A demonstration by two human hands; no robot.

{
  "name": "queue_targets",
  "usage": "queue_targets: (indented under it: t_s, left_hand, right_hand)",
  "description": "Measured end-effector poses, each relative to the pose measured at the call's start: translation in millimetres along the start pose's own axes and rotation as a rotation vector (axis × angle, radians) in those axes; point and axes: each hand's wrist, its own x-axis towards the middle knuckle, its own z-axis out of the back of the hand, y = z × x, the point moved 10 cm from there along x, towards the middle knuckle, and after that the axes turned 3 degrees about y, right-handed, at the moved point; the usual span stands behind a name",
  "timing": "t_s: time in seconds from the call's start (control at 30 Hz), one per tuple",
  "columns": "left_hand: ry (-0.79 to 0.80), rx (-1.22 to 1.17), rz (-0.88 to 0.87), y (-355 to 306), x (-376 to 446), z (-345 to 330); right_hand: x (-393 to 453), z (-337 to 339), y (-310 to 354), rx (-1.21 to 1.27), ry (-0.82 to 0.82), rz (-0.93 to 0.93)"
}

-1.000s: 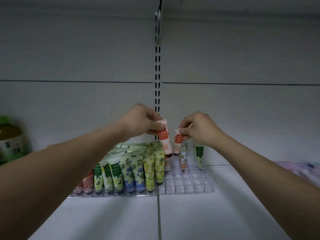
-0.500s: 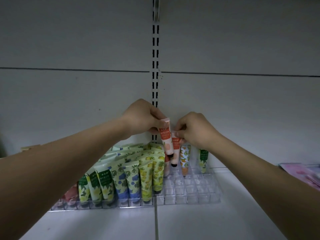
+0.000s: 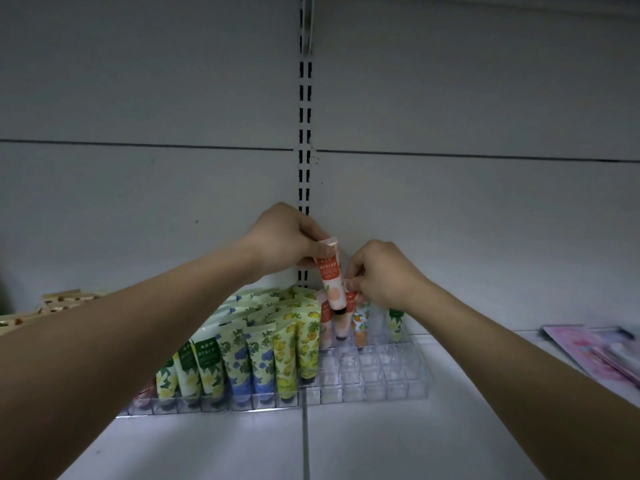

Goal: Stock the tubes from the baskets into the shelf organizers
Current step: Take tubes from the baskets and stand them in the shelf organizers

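Up high: left hand [image 3: 284, 237] pinching peach tube [image 3: 331, 276] cap-down above clear organizer [image 3: 377, 372]. Right hand [image 3: 382, 271] closed on second peach tube [image 3: 343, 323], lowered into a back compartment beside orange-print tube [image 3: 360, 323].

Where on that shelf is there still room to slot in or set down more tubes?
The clear organizer's front rows on the right stand empty, and bare shelf lies in front of it. The left side is packed with green, blue and yellow tubes. The back row, where both hands work, is tight.
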Motion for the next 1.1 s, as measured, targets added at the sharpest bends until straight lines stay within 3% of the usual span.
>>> queue_targets:
  t_s: [0.27, 0.4, 0.6, 0.73, 0.87, 1.1]
  left_hand:
    - [-0.022, 0.169, -0.006, -2, -4, -2]
    - [-0.042, 0.294, -0.025, -4, -4, -8]
    - [-0.034, 0.428, 0.008, 1, -10, -18]
    - [-0.036, 0.496, 0.033, 6, -13, -23]
    - [-0.034, 0.549, 0.055, 9, -14, -29]
    - [-0.057, 0.544, 0.079, 6, -7, -38]
  right_hand:
    - [-13, -17, -6, 0.053, -0.064, -0.037]
    - [-31, 6, -10, 0.131, -0.212, -0.032]
    - [-93, 9, -86, 0.165, -0.338, -0.207]
    - [-141, -34, -153, -0.052, -0.158, -0.416]
    - [-151, -65, -160, -0.188, 0.042, -0.418]
    - [-148, -69, -158, -0.235, 0.084, -0.396]
